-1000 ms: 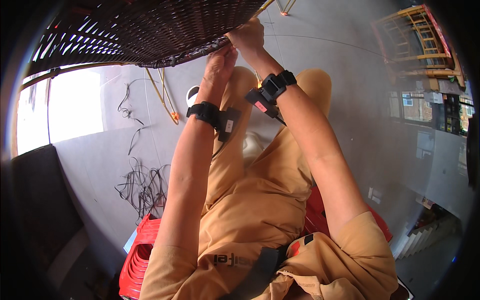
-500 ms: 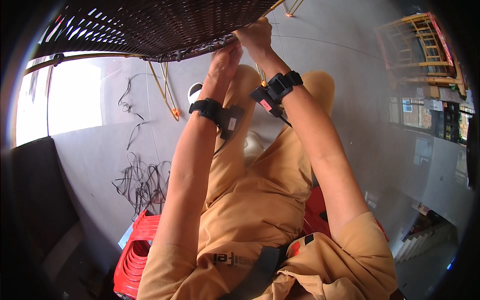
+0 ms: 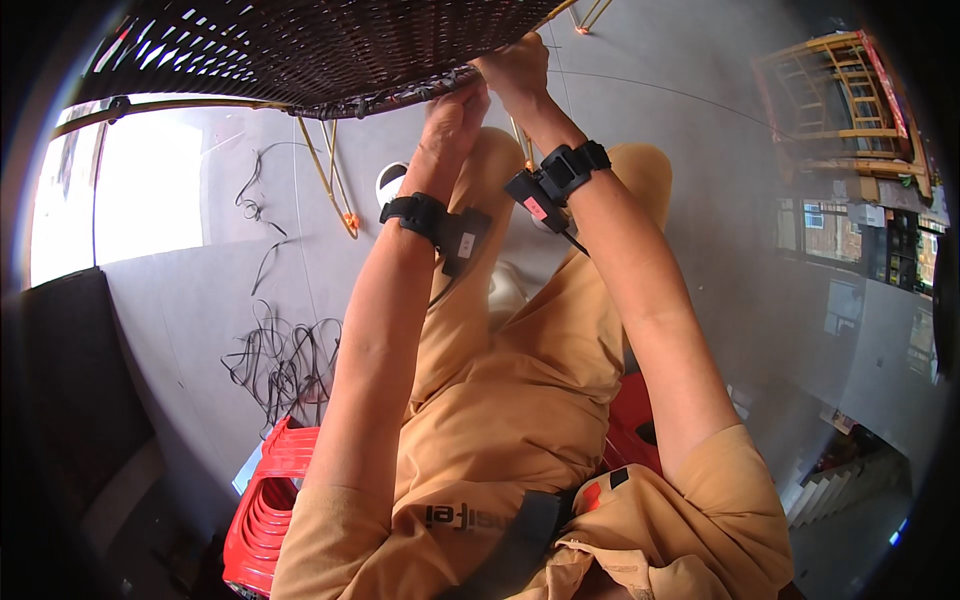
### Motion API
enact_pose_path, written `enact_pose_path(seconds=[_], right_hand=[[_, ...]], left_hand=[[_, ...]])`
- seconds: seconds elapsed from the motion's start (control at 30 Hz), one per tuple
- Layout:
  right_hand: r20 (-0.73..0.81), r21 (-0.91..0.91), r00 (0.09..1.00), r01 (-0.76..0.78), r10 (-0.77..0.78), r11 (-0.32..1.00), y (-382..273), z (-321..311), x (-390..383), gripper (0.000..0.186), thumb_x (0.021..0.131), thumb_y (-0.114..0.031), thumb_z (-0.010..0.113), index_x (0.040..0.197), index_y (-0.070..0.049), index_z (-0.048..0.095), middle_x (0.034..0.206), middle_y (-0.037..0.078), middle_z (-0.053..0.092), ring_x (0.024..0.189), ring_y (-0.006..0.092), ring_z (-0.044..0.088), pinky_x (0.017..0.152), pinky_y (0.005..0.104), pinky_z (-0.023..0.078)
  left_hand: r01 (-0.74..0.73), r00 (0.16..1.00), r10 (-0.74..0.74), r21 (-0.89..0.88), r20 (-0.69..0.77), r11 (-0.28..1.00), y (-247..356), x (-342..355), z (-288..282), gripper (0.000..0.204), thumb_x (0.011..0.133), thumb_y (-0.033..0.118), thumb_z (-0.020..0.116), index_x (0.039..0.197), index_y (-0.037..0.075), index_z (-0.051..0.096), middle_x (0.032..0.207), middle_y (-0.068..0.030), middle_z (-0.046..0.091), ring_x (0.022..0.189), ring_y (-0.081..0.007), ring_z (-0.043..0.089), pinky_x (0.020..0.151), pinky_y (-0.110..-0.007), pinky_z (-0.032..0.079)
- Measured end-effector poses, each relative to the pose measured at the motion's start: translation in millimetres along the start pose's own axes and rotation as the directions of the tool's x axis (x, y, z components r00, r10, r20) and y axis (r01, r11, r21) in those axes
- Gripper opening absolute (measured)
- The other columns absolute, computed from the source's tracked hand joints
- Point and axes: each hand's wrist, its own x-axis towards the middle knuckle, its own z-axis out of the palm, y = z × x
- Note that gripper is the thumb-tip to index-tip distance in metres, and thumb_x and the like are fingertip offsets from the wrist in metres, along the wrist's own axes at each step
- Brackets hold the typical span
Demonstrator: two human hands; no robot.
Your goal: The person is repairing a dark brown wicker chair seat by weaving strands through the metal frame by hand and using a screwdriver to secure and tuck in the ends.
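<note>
A dark brown woven wicker panel point(image 3: 340, 50) fills the top left, bound to a yellow metal frame point(image 3: 190, 103). The two hands meet at the right end of its lower rim. My left hand point(image 3: 457, 118) is closed beneath the rim, fingers curled toward the right hand and mostly out of sight. Just above and to the right, my right hand point(image 3: 516, 75) is closed against the same edge, knuckles up. Whatever lies between the fingers is too small or hidden to make out. Thin yellow legs point(image 3: 330, 180) with orange tips reach down to the floor.
Loose black strips point(image 3: 280, 360) lie tangled on the grey floor to the left. Stacked red plastic stools point(image 3: 262, 525) stand at the lower left. Yellow metal frames point(image 3: 845, 100) are piled at the far right. Each wrist wears a black strapped device.
My right hand and wrist have shifted slightly to the right. My left hand keeps nearly the same place at the rim.
</note>
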Motion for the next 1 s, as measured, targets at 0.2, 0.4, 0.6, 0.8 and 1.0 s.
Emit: enact_pose_path(seconds=[0.2,0.4,0.6,0.8,1.0], right_hand=[[0.009,-0.028,1.0,0.03,-0.03,0.999,0,-2,1,0.026,0.059,-0.022,0.071,0.069,-0.002,0.06,0.057,0.006,0.06,0.05,0.0124,0.057,0.05,0.0269,0.047],[0.017,0.018,1.0,-0.017,0.017,1.0,2,0,1,0.026,0.059,-0.022,0.071,0.069,-0.002,0.06,0.058,0.005,0.06,0.051,0.0113,0.056,0.05,0.0268,0.046],[0.02,0.03,0.999,-0.04,0.04,0.999,0,-1,0,0.026,0.059,-0.022,0.071,0.07,-0.001,0.059,0.061,0.005,0.061,0.053,0.0101,0.056,0.051,0.0264,0.047],[0.028,0.051,0.999,-0.048,0.047,0.998,-3,0,-1,0.029,0.059,-0.021,0.071,0.075,-0.001,0.058,0.064,0.006,0.062,0.054,0.0098,0.056,0.051,0.0257,0.047],[0.046,0.015,0.992,-0.118,0.117,0.993,4,0,4,0.026,0.052,-0.02,0.074,0.067,-0.002,0.063,0.065,0.014,0.062,0.064,0.0272,0.062,0.056,0.0357,0.048]], left_hand=[[-0.017,1.0,0.017,0.012,-0.01,1.0,0,-3,4,0.016,0.075,-0.01,0.055,0.088,-0.001,0.054,0.082,-0.009,0.057,0.074,-0.0192,0.056,0.063,-0.028,0.05],[-0.003,0.999,0.004,-0.028,0.037,1.0,0,-1,-1,0.017,0.075,-0.012,0.052,0.09,-0.002,0.053,0.084,-0.0099,0.056,0.076,-0.0201,0.057,0.065,-0.028,0.051],[-0.001,1.0,0.001,-0.012,-0.015,1.0,0,-1,0,0.018,0.075,-0.013,0.052,0.09,-0.003,0.053,0.085,-0.01,0.056,0.076,-0.0203,0.056,0.064,-0.028,0.05],[-0.021,0.999,0.02,-0.013,-0.038,1.0,-1,-2,3,0.015,0.075,-0.011,0.054,0.086,-0.002,0.054,0.083,-0.0092,0.056,0.075,-0.0192,0.056,0.063,-0.027,0.05],[-0.027,1.0,0.027,0.066,0.006,0.997,-1,-5,5,0.01,0.077,-0.008,0.053,0.084,-0.001,0.053,0.08,-0.007,0.054,0.072,-0.0155,0.053,0.058,-0.025,0.045]])
